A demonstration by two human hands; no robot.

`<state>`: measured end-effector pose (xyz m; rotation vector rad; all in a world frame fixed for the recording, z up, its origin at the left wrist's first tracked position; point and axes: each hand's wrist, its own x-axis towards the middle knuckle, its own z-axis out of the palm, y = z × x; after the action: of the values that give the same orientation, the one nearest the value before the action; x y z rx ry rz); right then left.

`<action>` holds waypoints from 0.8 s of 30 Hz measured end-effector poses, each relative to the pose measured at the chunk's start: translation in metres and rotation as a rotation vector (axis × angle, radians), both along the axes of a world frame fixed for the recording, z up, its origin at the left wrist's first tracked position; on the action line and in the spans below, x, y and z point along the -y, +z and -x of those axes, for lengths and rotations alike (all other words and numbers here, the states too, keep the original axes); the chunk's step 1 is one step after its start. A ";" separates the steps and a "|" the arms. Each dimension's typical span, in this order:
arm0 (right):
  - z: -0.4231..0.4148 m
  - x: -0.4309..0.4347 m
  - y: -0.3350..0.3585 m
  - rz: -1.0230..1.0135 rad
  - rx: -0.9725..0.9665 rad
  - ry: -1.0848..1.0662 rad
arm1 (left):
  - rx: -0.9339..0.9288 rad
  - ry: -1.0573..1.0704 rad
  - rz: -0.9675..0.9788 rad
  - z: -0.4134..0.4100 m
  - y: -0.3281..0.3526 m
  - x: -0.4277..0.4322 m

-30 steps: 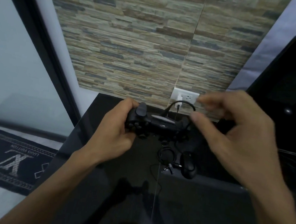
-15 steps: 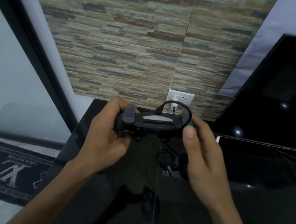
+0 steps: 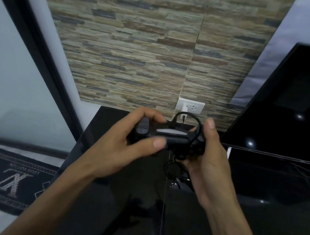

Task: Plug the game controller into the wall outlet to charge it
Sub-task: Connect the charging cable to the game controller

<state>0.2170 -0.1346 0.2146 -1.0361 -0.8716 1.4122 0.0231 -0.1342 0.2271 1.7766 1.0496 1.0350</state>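
Black plastic game controller (image 3: pixel 169 136) now sits clamped in both hands, left hand (image 3: pixel 126 148) and right hand (image 3: pixel 206 159), whose thumb has lifted; black cable (image 3: pixel 190 115) loops beyond them, below the white wall outlet (image 3: pixel 193 107).

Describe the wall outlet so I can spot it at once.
Follow the stone wall down to where it meets the black table. The white outlet sits there, just above the controller; it is the only white plate, with a white plug in its left socket.

Dim and bluish overall. Small glare spots on the glossy black flat screen (image 3: pixel 293 105), right of the grip. Soft motion blur over both hands. Wide-angle bending of edge lines.
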 end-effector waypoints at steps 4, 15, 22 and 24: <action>0.013 0.008 0.003 0.045 -0.069 -0.035 | 0.110 0.200 -0.117 -0.019 0.008 -0.008; 0.016 0.017 0.011 0.037 -0.101 0.008 | 0.048 0.212 -0.316 -0.021 0.015 -0.011; 0.015 0.018 0.014 0.083 -0.111 0.029 | -0.060 0.184 -0.323 -0.017 0.013 -0.016; 0.015 0.018 0.014 0.093 -0.138 0.022 | -0.069 0.182 -0.307 -0.017 0.012 -0.015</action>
<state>0.2023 -0.1530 0.2288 -0.9882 -0.7250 1.5358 0.0397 -0.1191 0.2388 1.9998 1.1610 1.3124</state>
